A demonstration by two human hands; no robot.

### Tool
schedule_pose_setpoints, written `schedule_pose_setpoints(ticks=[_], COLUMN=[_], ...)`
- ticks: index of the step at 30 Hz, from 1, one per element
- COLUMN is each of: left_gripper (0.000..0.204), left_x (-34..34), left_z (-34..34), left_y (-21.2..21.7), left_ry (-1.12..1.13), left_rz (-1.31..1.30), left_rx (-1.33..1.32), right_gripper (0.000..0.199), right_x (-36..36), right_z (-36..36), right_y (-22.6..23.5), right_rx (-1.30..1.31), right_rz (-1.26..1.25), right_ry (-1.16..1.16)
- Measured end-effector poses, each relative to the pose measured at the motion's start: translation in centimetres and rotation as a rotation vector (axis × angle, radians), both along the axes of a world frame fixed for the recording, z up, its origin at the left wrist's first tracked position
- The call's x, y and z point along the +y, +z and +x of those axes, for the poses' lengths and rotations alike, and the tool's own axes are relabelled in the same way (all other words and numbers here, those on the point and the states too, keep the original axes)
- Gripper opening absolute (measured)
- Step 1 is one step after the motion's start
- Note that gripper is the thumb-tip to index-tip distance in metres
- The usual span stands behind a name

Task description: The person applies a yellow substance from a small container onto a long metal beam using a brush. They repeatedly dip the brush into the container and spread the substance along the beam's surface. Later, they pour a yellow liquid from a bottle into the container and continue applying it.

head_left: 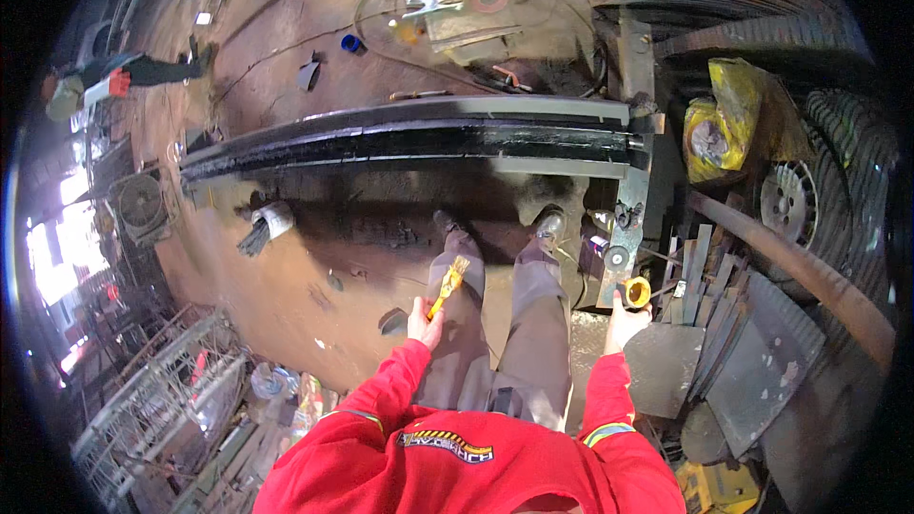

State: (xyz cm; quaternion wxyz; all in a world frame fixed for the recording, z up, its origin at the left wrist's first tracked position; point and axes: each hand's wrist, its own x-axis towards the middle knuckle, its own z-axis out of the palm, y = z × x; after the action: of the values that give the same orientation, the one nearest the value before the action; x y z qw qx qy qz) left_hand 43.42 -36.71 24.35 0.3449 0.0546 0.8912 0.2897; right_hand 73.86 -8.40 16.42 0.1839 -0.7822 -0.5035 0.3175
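Left hand: closed around the handle end of the brush, just below centre frame. This hand (426, 326) has the bristles sticking out toward the top of the frame, well apart from the beam.
Brush: yellow and flat-looking (449, 286). I'd bet it's super light, with a stiff handle and soft, bendy bristles. Lower handle's the spot to hold; go any higher and you'd probably get messy fingers.
Right hand: closed on the side of the cup, right of centre and lower down. That hand (625, 327) sits well apart from the other one.
Cup: small, round and yellow, open end showing (638, 292). Can't tell what's in it. Probably light, but could get slippery if the outside's wet. I'd wrap the wall below the rim and keep it level, since anything runny could slop out.
Beam: long and dark, crossing the upper middle of the frame (409, 145). Looks like steel, so heavy and rigid imo. The black face is shiny, maybe wet and slick; if it has to be grabbed, I'd pick the duller grey edges.
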Motion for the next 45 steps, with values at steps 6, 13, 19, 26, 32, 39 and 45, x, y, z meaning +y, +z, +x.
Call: schedule_pose_setpoints(ticks=[6,13,19,26,32,39,45], left_gripper=[0.016,0.017,0.022,0.011,0.012,0.014,0.016], left_x=[4.5,15.2,19.3,20.1,19.5,16.9,16.6], left_z=[-7.4,-20.2,-22.8,-20.9,-23.3,-25.1,-24.2], left_y=[6.5,21.4,22.4,16.8,13.7,14.5,14.7], left_ry=[-0.047,-0.79,-1.247,-1.366,-1.105,-0.778,-0.638], left_rz=[0.196,0.265,0.168,-0.023,0.114,0.152,0.158], left_rx=[0.053,0.468,0.747,0.837,0.473,0.245,0.225], right_gripper=[0.072,0.083,0.088,0.081,0.08,0.078,0.076], right_x=[2.7,4.4,1.6,-0.2,0.3,1.5,2.3], right_z=[-12.1,-27.8,-33.3,-35.8,-36.0,-35.2,-34.4], right_y=[4.3,9.5,10.0,8.8,8.1,7.2,6.9], right_rx=[0.305,0.327,0.366,0.396,0.355,0.315,0.302], right_rz=[0.307,0.424,0.416,0.522,0.466,0.441,0.437], right_ry=[0.473,1.042,1.086,1.11,1.117,1.087,1.073])
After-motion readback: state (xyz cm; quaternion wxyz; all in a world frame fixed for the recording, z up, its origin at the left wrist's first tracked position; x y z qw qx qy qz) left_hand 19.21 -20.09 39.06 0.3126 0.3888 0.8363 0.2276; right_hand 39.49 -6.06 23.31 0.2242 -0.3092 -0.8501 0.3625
